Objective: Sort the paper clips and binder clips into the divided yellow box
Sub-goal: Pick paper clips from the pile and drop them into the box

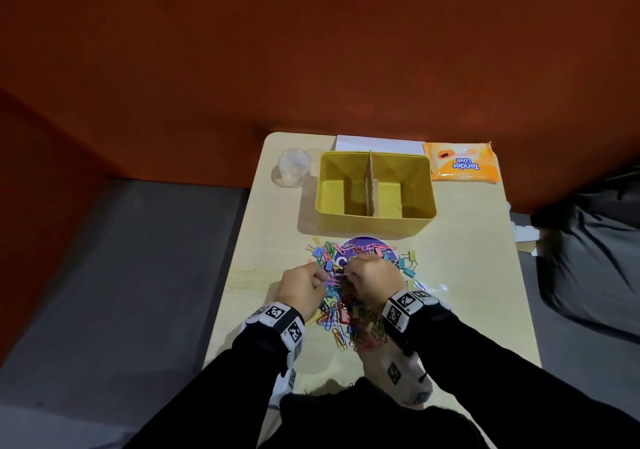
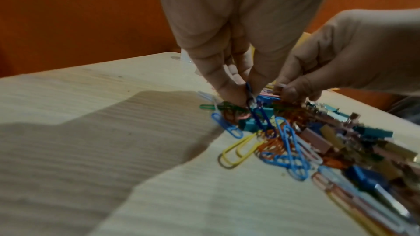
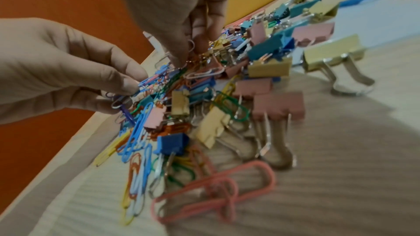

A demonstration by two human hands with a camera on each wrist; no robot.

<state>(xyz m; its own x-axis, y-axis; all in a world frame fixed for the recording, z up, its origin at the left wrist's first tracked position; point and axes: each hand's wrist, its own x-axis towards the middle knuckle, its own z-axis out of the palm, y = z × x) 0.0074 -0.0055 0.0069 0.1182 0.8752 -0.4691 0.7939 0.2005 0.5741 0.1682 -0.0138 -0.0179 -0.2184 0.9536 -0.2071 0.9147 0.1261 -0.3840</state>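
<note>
Mixed pile (image 1: 349,296) on table (image 1: 467,292), near empty box (image 1: 375,220). Left hand (image 1: 301,287) pinching linked paper clips (image 2: 250,96); right hand (image 1: 372,277) fingers curled into pile, hold unclear. Clips light, slippery, probably tangling; best pinched singly by the loop end.

Coloured paper clips (image 1: 333,317) and binder clips (image 3: 275,107) are heaped under both grips. The yellow box (image 1: 375,220), halved by a cardboard divider (image 1: 371,185), is seen beyond them.
</note>
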